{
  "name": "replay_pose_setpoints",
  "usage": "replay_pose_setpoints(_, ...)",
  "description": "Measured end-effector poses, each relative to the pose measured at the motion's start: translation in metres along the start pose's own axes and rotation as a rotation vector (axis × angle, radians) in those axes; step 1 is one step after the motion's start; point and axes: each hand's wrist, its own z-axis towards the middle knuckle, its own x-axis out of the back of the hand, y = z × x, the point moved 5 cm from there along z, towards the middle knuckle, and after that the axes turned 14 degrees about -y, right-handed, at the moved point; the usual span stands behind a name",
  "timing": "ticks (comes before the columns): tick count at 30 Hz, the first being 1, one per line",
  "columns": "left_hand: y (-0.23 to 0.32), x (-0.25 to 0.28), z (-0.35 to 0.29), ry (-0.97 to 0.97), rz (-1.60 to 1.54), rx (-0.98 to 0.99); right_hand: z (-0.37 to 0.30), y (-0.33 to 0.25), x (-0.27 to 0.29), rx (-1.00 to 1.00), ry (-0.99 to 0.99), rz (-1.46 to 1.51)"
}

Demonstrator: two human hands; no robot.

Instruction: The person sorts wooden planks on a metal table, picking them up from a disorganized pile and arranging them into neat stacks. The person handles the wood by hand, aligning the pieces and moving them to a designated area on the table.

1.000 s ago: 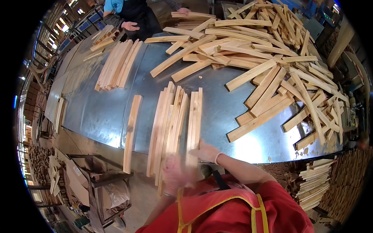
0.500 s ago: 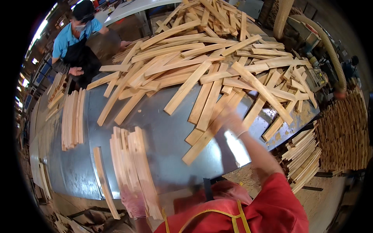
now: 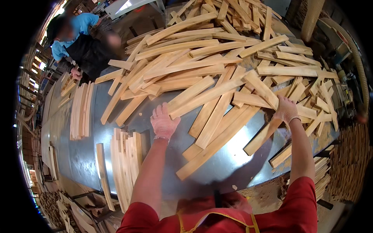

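Note:
My left hand (image 3: 164, 121), in a pale pinkish glove, is spread over the metal tabletop with its fingers pointing away from me. Between its thumb and forefinger lie the near ends of two wooden slats, one of them a slat (image 3: 211, 95) slanting up to the right. On the right, my gloved right hand (image 3: 286, 110) has its fingers closed over the near end of another wooden slat (image 3: 262, 88). Beneath that hand a further slat (image 3: 264, 136) points toward me. Two long slats (image 3: 217, 144) lie side by side between my arms.
A large loose heap of slats (image 3: 194, 50) covers the table's far side. Neat bundles of slats stand at the left (image 3: 81, 110) and beside my left forearm (image 3: 123, 163), near a single slat (image 3: 103, 174). A co-worker in blue (image 3: 83, 44) stands far left.
My left hand has left the near bundle and reached forward to the heap. My right hand has moved right, off the middle slats, onto another slat. The co-worker has bent lower.

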Motion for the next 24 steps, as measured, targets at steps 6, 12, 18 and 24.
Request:
replay_pose_setpoints(6, -0.001, -0.037, -0.043, -0.668, -0.186, -0.1, -0.047, -0.028, -0.026, 0.198, -0.131, -0.074)
replay_pose_setpoints(12, -0.063, -0.038, -0.168, -0.872, -1.643, 0.293, -0.138, -0.112, -0.018, 0.468, -0.353, 0.888)
replay_pose_setpoints(18, -0.157, -0.036, -0.266, -0.606, -2.025, 0.349, -0.177, -0.258, -0.05, 0.682, -0.447, 1.691)
replay_pose_setpoints(24, -0.212, 0.054, -0.338, -0.262, -1.644, 0.456, -0.232, -0.434, -0.137, 0.484, -0.601, 2.113)
